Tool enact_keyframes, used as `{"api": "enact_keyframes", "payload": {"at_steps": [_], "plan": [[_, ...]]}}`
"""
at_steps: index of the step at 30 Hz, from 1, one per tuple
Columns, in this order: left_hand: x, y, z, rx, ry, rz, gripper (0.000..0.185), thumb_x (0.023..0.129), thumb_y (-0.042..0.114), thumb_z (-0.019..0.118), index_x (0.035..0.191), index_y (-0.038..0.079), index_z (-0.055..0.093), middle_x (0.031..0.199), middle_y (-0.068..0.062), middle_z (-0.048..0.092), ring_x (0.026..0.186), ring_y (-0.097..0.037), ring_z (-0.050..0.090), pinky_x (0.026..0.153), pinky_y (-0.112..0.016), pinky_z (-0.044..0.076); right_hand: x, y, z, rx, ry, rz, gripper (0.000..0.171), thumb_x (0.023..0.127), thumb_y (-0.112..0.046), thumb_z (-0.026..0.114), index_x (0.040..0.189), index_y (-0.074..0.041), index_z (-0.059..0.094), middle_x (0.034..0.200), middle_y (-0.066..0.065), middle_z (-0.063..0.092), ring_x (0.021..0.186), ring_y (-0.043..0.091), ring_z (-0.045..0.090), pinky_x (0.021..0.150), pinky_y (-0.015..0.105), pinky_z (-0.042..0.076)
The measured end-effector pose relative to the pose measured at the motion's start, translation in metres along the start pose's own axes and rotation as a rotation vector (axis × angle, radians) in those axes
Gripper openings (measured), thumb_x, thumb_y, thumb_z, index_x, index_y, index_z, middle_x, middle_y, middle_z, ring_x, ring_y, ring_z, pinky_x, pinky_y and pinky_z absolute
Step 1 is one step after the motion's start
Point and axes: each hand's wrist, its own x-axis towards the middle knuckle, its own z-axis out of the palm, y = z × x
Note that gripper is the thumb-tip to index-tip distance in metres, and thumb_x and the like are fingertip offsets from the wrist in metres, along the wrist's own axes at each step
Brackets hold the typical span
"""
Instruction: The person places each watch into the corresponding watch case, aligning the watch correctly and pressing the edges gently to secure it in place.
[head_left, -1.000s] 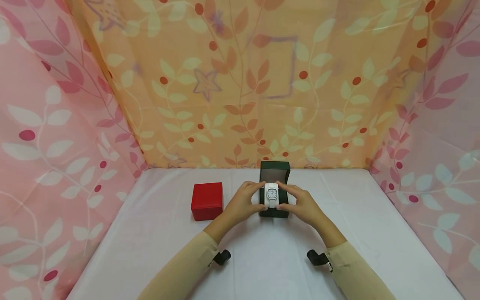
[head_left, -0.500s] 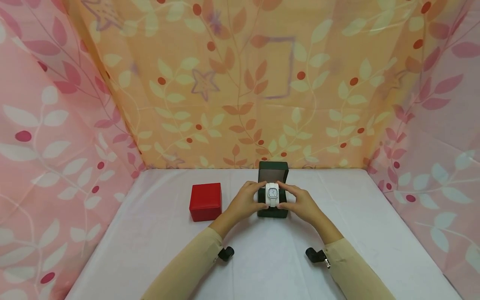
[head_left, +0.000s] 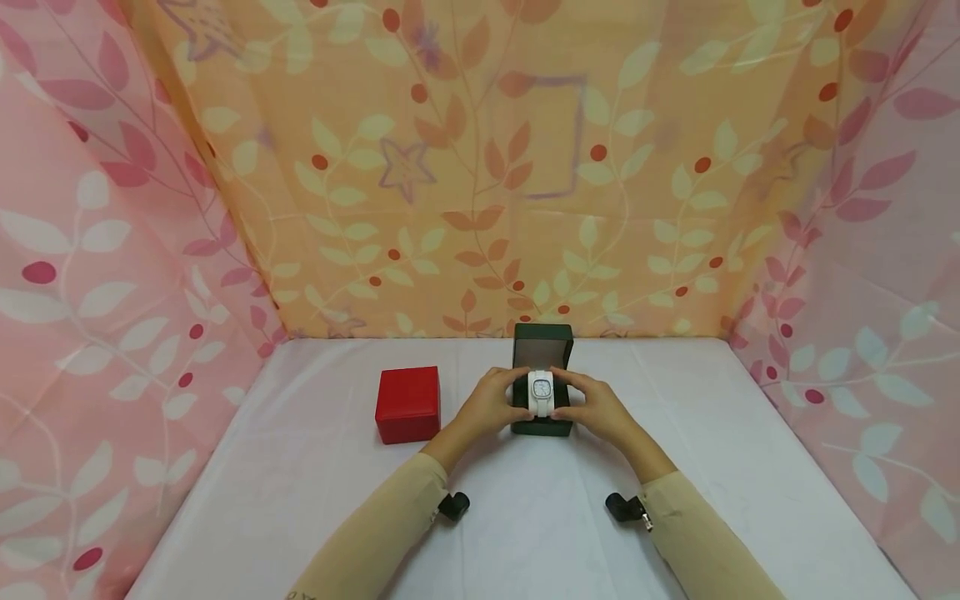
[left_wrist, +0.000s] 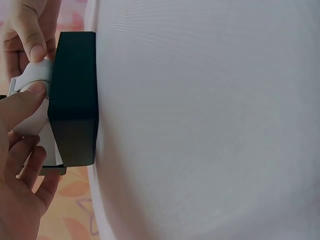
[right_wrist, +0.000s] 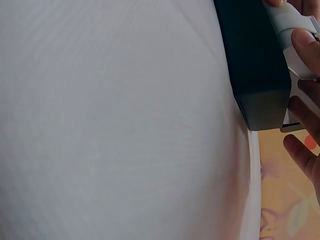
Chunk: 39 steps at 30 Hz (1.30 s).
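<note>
A white wristwatch with a squarish face is wrapped round a white cushion. My left hand pinches it from the left side, thumb below and fingers above. On the other side my right hand pinches it in the same way. Directly behind and under the watch stands a dark green box, its lid raised at the back. In the left wrist view, the strap and cushion show at the mouth of the box, with both thumbs on them. Part of the box's inside is hidden by the hands.
A closed red box stands on the white tablecloth, left of the green box. Floral cloth walls rise at the back and both sides. Black wrist cameras jut from the beige sleeves.
Both hands and the watch have come slightly lower against the green box. The whole head view has shifted a little; the boxes stay in place.
</note>
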Motion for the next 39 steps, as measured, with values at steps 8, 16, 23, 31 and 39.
{"api": "enact_keyframes", "payload": {"at_steps": [8, 16, 23, 31, 39], "plan": [[0.004, -0.001, 0.005, -0.002, -0.011, 0.005, 0.078, 0.078, 0.024, 0.091, 0.147, 0.015, 0.056, 0.135, -0.012, 0.062, 0.125, -0.026, 0.056, 0.104, -0.045, 0.052, 0.000, 0.003, -0.002, 0.012, 0.006, 0.010, 0.079, 0.079, -0.028, 0.089, 0.150, -0.021, 0.054, 0.149, 0.008, 0.057, 0.145, 0.038, 0.044, 0.116, 0.063, 0.034], [0.007, -0.003, 0.007, 0.019, -0.033, -0.001, 0.077, 0.079, 0.024, 0.091, 0.147, 0.015, 0.056, 0.133, -0.009, 0.062, 0.124, -0.024, 0.056, 0.104, -0.042, 0.052, 0.002, 0.008, 0.000, -0.006, -0.007, 0.011, 0.079, 0.080, -0.029, 0.088, 0.150, -0.017, 0.054, 0.150, 0.010, 0.056, 0.144, 0.038, 0.044, 0.116, 0.062, 0.034], [0.004, -0.005, 0.009, -0.010, -0.046, -0.002, 0.072, 0.082, 0.023, 0.088, 0.147, 0.015, 0.056, 0.134, -0.009, 0.061, 0.125, -0.025, 0.054, 0.105, -0.043, 0.051, 0.003, 0.008, 0.003, -0.025, -0.004, -0.016, 0.077, 0.078, -0.026, 0.090, 0.146, -0.013, 0.057, 0.148, 0.013, 0.058, 0.141, 0.040, 0.047, 0.115, 0.062, 0.036], [0.006, -0.003, 0.010, 0.037, -0.047, -0.055, 0.069, 0.084, 0.030, 0.087, 0.145, 0.015, 0.058, 0.132, -0.008, 0.063, 0.123, -0.025, 0.055, 0.103, -0.043, 0.052, 0.006, 0.007, 0.004, -0.047, -0.010, -0.001, 0.075, 0.078, -0.023, 0.090, 0.145, -0.011, 0.058, 0.148, 0.015, 0.057, 0.140, 0.041, 0.048, 0.115, 0.062, 0.035], [0.007, -0.002, 0.013, 0.081, -0.034, -0.052, 0.069, 0.082, 0.031, 0.087, 0.144, 0.016, 0.059, 0.131, -0.006, 0.063, 0.122, -0.023, 0.056, 0.103, -0.042, 0.052, 0.006, 0.008, 0.002, -0.072, -0.016, -0.018, 0.072, 0.081, -0.026, 0.088, 0.144, -0.009, 0.059, 0.148, 0.016, 0.057, 0.140, 0.041, 0.049, 0.115, 0.061, 0.036]]}}
